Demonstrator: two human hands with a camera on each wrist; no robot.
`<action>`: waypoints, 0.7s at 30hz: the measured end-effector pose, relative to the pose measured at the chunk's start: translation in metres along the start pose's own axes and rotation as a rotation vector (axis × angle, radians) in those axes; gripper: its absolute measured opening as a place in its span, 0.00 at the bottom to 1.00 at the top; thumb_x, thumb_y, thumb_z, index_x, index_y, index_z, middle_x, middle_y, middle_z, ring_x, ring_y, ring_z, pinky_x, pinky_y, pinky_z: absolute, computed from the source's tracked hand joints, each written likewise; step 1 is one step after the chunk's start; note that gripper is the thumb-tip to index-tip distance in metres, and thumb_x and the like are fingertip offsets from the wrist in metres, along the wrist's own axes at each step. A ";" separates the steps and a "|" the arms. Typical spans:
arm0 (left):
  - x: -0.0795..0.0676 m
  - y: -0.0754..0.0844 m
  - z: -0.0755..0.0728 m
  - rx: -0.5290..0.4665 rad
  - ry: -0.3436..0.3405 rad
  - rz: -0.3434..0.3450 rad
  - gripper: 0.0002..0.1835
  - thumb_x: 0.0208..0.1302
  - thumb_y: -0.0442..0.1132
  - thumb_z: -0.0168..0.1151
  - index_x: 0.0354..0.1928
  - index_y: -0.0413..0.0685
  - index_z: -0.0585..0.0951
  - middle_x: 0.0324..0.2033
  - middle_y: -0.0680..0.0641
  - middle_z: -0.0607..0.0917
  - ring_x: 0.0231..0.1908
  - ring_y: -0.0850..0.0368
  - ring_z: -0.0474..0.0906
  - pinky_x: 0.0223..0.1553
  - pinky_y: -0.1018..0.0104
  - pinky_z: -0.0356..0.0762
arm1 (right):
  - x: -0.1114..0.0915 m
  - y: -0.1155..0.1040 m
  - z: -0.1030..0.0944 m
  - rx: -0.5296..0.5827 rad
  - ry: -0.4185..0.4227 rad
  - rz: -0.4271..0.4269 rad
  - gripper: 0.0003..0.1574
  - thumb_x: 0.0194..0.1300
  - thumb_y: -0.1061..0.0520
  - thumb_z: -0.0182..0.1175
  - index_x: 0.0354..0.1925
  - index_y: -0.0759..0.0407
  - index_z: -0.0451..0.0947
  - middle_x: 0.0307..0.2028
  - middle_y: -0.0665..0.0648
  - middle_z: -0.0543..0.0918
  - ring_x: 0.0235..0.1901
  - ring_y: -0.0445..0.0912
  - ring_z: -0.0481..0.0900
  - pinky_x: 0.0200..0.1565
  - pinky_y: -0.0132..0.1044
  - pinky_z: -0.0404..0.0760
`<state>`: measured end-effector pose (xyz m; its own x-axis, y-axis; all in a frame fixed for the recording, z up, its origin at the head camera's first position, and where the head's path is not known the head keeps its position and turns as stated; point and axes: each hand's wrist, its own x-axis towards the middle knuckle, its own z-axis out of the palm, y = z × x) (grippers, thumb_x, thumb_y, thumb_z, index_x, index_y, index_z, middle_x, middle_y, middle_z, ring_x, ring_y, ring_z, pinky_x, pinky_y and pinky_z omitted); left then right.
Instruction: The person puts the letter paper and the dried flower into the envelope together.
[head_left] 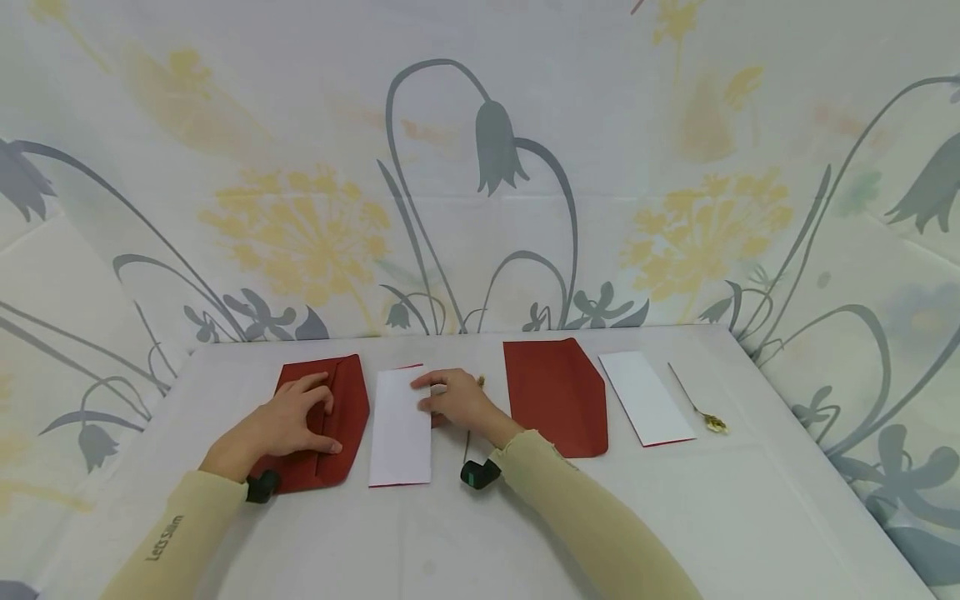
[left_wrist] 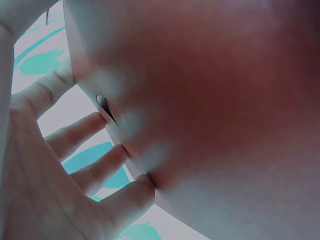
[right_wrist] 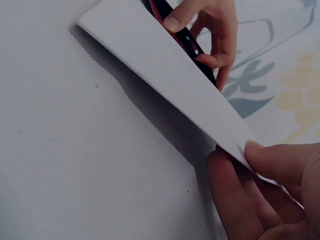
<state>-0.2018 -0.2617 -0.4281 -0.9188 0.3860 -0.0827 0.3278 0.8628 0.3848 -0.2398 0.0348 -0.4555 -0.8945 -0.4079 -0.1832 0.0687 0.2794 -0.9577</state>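
My left hand (head_left: 288, 421) holds the left red envelope (head_left: 349, 417), thumb and fingers spread along its opening. Up close in the left wrist view, several fingertips bear on the paper's edge. With its thumb above and fingers beneath, my right hand (head_left: 463, 404) pinches the long side of a folded white card (head_left: 399, 437) with red showing at its rim. In the right wrist view, that card (right_wrist: 145, 55) is tilted, one side raised off the cloth. A thin stem with a gold tip (head_left: 481, 381) lies partly hidden behind my right hand.
Right of centre lies a second red envelope (head_left: 551, 400). Beside it are another white card (head_left: 648, 400) with a red edge and a thin stem with a gold flower (head_left: 716, 423). A white tablecloth (head_left: 420, 542) covers the table; a floral-patterned cloth (head_left: 450, 250) rises behind.
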 end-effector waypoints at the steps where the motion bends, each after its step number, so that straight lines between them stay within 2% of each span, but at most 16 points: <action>1: 0.000 -0.001 0.000 0.000 0.000 0.000 0.28 0.44 0.62 0.78 0.34 0.56 0.71 0.68 0.30 0.62 0.63 0.23 0.57 0.39 0.38 0.76 | 0.000 0.001 0.000 -0.008 -0.010 -0.001 0.21 0.61 0.67 0.68 0.53 0.56 0.83 0.45 0.55 0.83 0.35 0.46 0.86 0.38 0.38 0.84; 4: 0.001 -0.001 0.000 0.004 -0.003 -0.004 0.28 0.44 0.62 0.78 0.34 0.57 0.71 0.68 0.30 0.61 0.64 0.23 0.57 0.40 0.38 0.76 | -0.001 0.001 -0.001 -0.071 -0.038 -0.013 0.25 0.59 0.66 0.70 0.55 0.55 0.82 0.48 0.54 0.84 0.42 0.44 0.84 0.45 0.36 0.82; 7: 0.001 0.001 -0.002 0.003 -0.003 -0.008 0.28 0.44 0.62 0.78 0.34 0.56 0.71 0.69 0.30 0.61 0.64 0.23 0.57 0.39 0.39 0.76 | -0.002 0.002 -0.003 -0.148 -0.041 -0.045 0.20 0.60 0.64 0.70 0.52 0.54 0.84 0.49 0.51 0.83 0.46 0.41 0.79 0.48 0.34 0.78; 9: 0.001 0.002 -0.002 0.000 -0.001 -0.007 0.28 0.44 0.61 0.78 0.33 0.56 0.71 0.68 0.29 0.61 0.64 0.23 0.57 0.39 0.40 0.76 | -0.002 0.004 -0.003 -0.176 -0.041 -0.063 0.17 0.61 0.63 0.69 0.49 0.53 0.85 0.47 0.49 0.83 0.44 0.41 0.78 0.47 0.33 0.77; 13: 0.000 0.004 -0.002 -0.001 0.003 -0.007 0.28 0.44 0.60 0.79 0.33 0.56 0.71 0.68 0.29 0.62 0.63 0.23 0.57 0.41 0.38 0.76 | -0.001 0.005 -0.001 -0.152 -0.049 -0.080 0.14 0.62 0.64 0.68 0.48 0.56 0.85 0.40 0.51 0.84 0.37 0.41 0.78 0.42 0.32 0.78; 21: -0.001 0.003 -0.001 -0.005 0.003 -0.017 0.28 0.43 0.60 0.79 0.34 0.56 0.72 0.68 0.29 0.62 0.64 0.23 0.57 0.38 0.41 0.76 | -0.002 0.005 0.004 -0.005 -0.015 -0.032 0.30 0.61 0.69 0.67 0.61 0.59 0.77 0.56 0.58 0.80 0.39 0.44 0.84 0.39 0.37 0.83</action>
<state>-0.2001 -0.2603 -0.4261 -0.9249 0.3700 -0.0868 0.3108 0.8679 0.3875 -0.2358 0.0332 -0.4610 -0.8895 -0.4295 -0.1560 0.0379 0.2709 -0.9619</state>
